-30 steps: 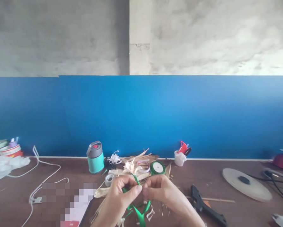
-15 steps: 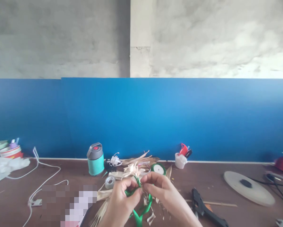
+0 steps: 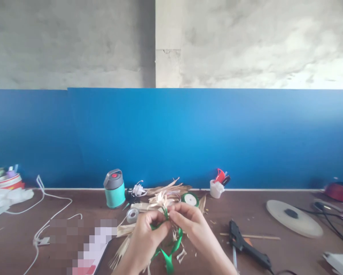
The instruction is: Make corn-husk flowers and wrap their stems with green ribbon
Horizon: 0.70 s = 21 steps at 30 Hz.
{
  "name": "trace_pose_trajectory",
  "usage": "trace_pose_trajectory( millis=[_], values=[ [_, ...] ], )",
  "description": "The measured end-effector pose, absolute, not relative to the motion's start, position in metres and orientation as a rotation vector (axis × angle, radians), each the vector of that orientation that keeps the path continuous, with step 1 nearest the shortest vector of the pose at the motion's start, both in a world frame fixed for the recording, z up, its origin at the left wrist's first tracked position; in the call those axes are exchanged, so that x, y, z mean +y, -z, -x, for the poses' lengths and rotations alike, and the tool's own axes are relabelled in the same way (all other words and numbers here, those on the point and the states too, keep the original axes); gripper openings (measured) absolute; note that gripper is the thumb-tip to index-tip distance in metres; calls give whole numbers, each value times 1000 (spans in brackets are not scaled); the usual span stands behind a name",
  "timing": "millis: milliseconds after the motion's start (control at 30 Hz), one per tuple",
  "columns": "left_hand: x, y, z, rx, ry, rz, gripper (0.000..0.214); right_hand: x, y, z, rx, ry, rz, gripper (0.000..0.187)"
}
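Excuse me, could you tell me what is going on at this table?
A person's left hand and right hand meet above the brown table, both pinching a green ribbon at a bundle of pale dried strips; ribbon tails hang below. A ribbon spool, a teal flask and a black glue gun sit nearby.

Glue gun right of hands
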<state>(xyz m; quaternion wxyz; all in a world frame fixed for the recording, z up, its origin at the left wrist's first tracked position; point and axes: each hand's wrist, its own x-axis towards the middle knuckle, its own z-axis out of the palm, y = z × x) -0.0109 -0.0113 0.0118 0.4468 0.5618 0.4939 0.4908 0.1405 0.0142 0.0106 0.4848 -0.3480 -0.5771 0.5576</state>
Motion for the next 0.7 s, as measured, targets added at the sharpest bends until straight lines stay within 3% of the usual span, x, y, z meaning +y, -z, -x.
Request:
trace_pose_trajectory(
  millis=[100, 300, 467, 700],
  values=[
    [-9, -17, 22, 1227, -1284, -1359, 23, 26, -4, -147, -1634, -1117, 1069, 36],
    [-3, -18, 33, 1144, -1274, -1202, 26, 52, 38, -146, -2038, -814, 1474, 16],
    [-1, -16, 31, 1137, -1196, -1227, 24, 50, 57, -134, -2290, -570, 1511, 25],
    [-5, -20, 32, 1157, -1191, -1217, 20, 50, 65, -132, -2505, -436, 1518, 21]
  ],
)
